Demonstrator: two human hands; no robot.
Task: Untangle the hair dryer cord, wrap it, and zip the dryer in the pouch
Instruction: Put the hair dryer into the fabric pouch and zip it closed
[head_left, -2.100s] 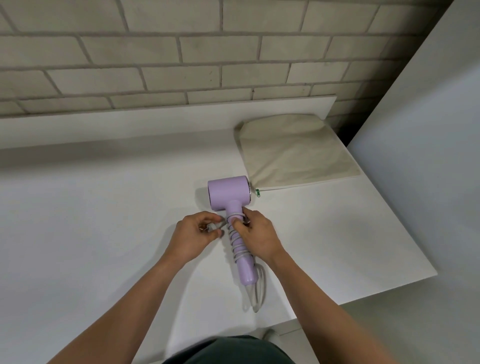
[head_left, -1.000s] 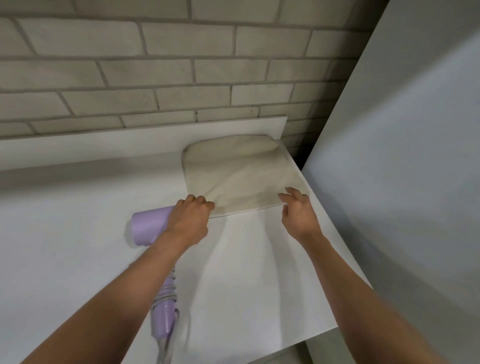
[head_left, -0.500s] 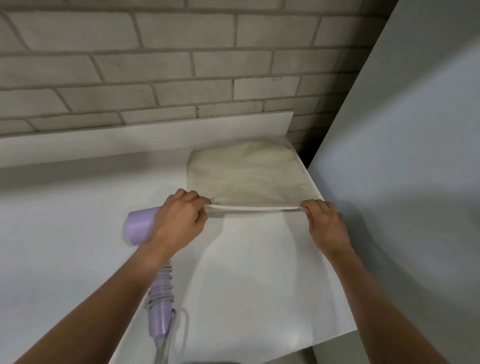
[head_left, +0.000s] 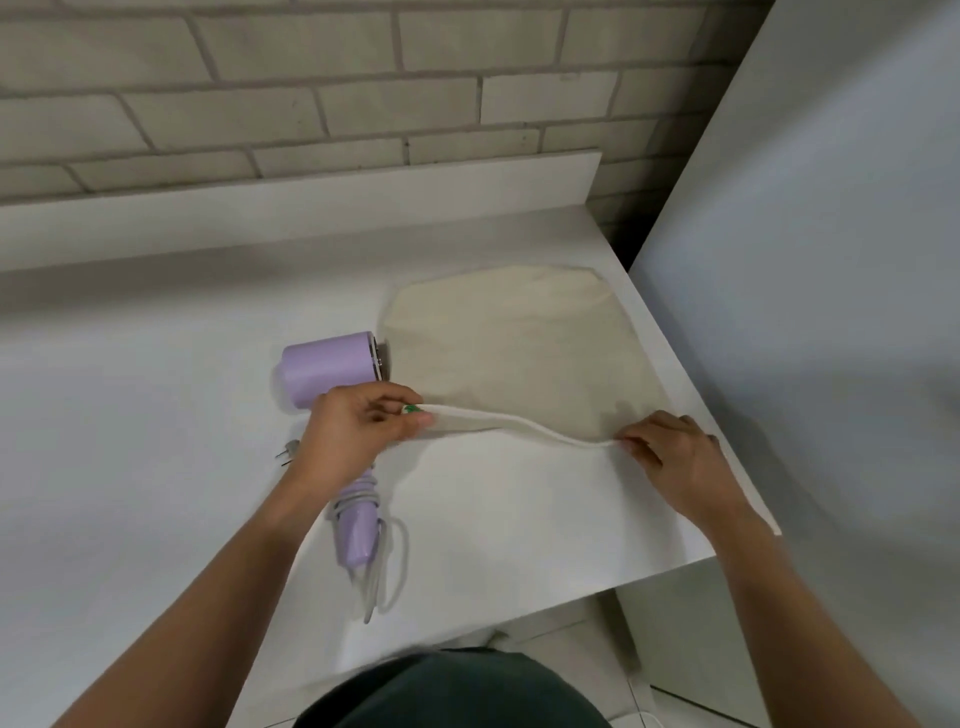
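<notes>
With the left hand (head_left: 358, 431) pinching the zip pull (head_left: 410, 410) and the right hand (head_left: 670, 452) pinching the pouch (head_left: 519, 353) at its near right corner, best hold that edge taut while unzipping.

A white tabletop (head_left: 156, 415) with a low raised lip (head_left: 311, 213) along its far edge carries two things. A lilac hair dryer (head_left: 327, 374) lies flat on it, handle pointing toward the near edge, its grey cord (head_left: 387, 566) wound round the handle with a loose loop trailing off the end and the plug (head_left: 288, 452) resting just left of the handle. Just right of the dryer's barrel, a beige fabric pouch (head_left: 519, 353) lies toward the far right corner, its near edge raised off the surface.
</notes>
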